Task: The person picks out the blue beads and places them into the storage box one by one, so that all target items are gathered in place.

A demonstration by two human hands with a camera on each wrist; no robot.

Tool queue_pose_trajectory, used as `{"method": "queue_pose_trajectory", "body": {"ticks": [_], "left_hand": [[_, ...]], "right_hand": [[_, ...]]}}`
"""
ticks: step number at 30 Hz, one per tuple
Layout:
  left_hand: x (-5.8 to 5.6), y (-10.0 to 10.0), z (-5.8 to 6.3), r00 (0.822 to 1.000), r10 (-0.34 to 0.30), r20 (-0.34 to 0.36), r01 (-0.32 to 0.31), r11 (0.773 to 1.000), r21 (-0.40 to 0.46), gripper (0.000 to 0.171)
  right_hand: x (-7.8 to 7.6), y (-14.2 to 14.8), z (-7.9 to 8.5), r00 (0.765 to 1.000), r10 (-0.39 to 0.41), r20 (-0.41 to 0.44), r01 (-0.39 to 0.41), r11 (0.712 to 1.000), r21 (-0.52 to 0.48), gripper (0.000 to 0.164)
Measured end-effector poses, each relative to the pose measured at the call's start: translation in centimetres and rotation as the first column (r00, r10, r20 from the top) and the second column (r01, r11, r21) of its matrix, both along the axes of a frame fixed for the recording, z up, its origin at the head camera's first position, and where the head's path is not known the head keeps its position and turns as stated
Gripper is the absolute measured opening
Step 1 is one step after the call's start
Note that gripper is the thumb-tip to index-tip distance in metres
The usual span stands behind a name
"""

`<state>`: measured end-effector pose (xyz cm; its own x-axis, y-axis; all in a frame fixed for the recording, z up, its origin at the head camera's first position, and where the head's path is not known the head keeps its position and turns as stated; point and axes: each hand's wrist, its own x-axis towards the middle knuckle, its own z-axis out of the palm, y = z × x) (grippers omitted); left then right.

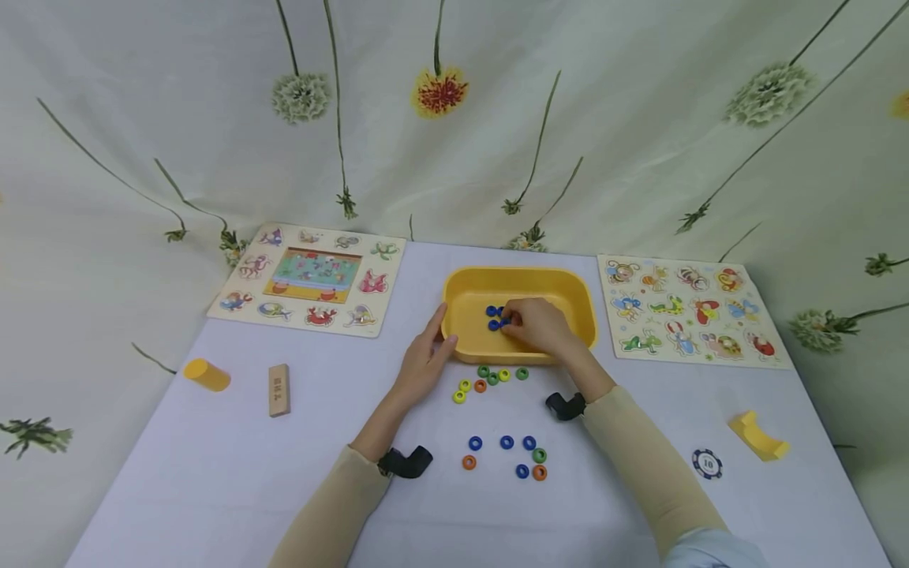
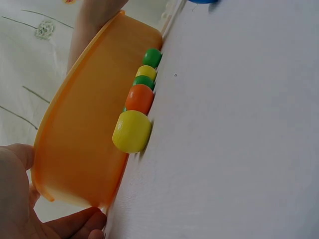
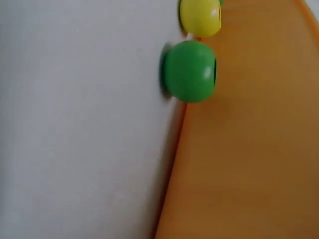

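A yellow tray point(image 1: 521, 278) stands at the back middle of the table. My left hand point(image 1: 420, 363) rests against its front left corner, fingers stretched along the left side and thumb at the front; the left wrist view shows the tray wall point(image 2: 84, 124) beside it. Inside the tray my right hand point(image 1: 540, 325) pinches a blue bead point(image 1: 505, 322), which its fingertips partly cover. More blue beads point(image 1: 493, 325) lie just left of those fingertips. Along the outer front wall sit several beads, among them a green bead point(image 3: 190, 71) and a yellow bead point(image 2: 132, 132).
Nearer me lie loose blue, orange point(image 1: 469, 462) and green beads. Puzzle boards point(image 1: 394, 272) point(image 1: 696, 312) flank the tray. At left are a yellow cylinder point(image 1: 207, 375) and a wooden block point(image 1: 279, 390); at right, a poker chip point(image 1: 707, 464) and a yellow arch block point(image 1: 758, 436).
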<state>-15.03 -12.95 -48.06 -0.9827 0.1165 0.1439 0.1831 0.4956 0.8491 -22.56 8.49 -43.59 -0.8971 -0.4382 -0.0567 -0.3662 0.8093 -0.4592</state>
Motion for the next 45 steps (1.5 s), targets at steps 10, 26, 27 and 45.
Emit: {"method": "queue_pose_trajectory", "body": {"ticks": [10,26,27,45], "left_hand": [[0.0,0.0,-0.1,1.0,-0.016,0.007,0.016,1.0,0.016,0.058],[-0.3,-0.1,-0.2,1.0,-0.009,0.016,0.009,1.0,-0.01,0.057],[-0.3,0.0,-0.2,1.0,-0.008,0.018,0.009,1.0,-0.008,0.056],[-0.1,-0.1,0.1,1.0,-0.011,0.017,0.01,1.0,0.009,0.056]], "right_hand": [[2.3,2.2,0.7,0.991,-0.076,-0.109,0.05,0.972,-0.229,0.024],[11.7,2.5,-1.0,0.982,0.132,-0.137,-0.183,0.845,-0.503,0.024],[12.2,2.2,-1.0,0.976,0.168,-0.135,-0.214,0.839,-0.5,0.024],[13.9,-0.5,-3.4,0.926,0.359,-0.119,-0.376,0.91,-0.175,0.027]]}}
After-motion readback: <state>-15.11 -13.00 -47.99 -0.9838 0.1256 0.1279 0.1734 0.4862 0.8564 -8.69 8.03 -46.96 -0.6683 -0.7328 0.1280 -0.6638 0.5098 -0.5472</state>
